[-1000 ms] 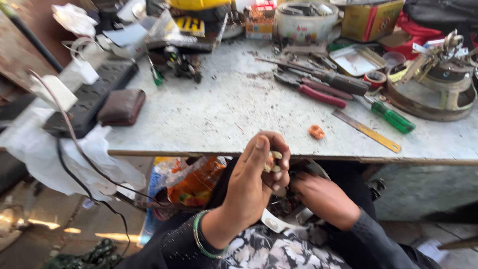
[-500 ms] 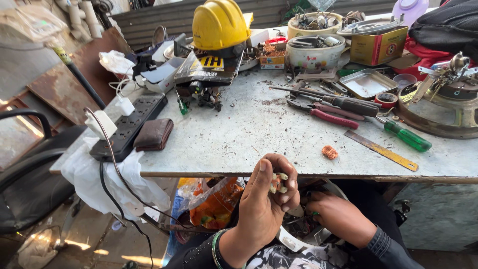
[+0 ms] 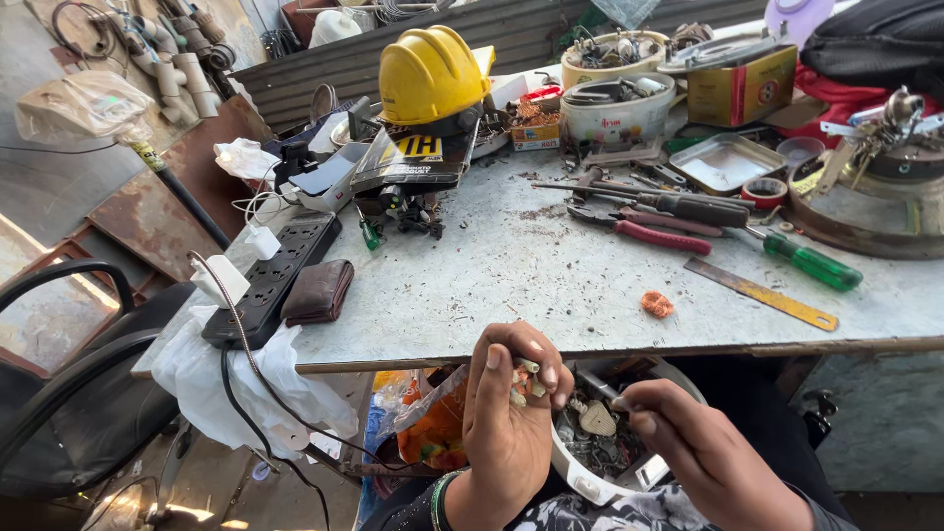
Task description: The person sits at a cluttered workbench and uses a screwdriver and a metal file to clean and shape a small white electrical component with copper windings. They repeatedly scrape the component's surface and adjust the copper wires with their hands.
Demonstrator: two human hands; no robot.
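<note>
My left hand (image 3: 506, 423) is raised below the table edge, its fingers curled around several small pale parts pinched at the fingertips. My right hand (image 3: 703, 457) is beside it, fingers bent over a white round bowl (image 3: 575, 472) on my lap that holds small metal and plastic parts; it appears to pinch a thin dark piece at the fingertips. Both hands are below the front edge of the worn grey worktable (image 3: 531, 285).
On the table lie a yellow hard hat (image 3: 428, 74), a black power strip (image 3: 275, 275), a brown wallet (image 3: 317, 292), red-handled pliers (image 3: 649, 234), a green-handled screwdriver (image 3: 801, 261), a metal ruler (image 3: 762, 293), a small orange piece (image 3: 657, 304). A black chair (image 3: 69, 393) stands at the left.
The view has tilted up, showing more of the table's back. My left hand stays raised with the small parts; my right hand has come up closer to the bowl's rim.
</note>
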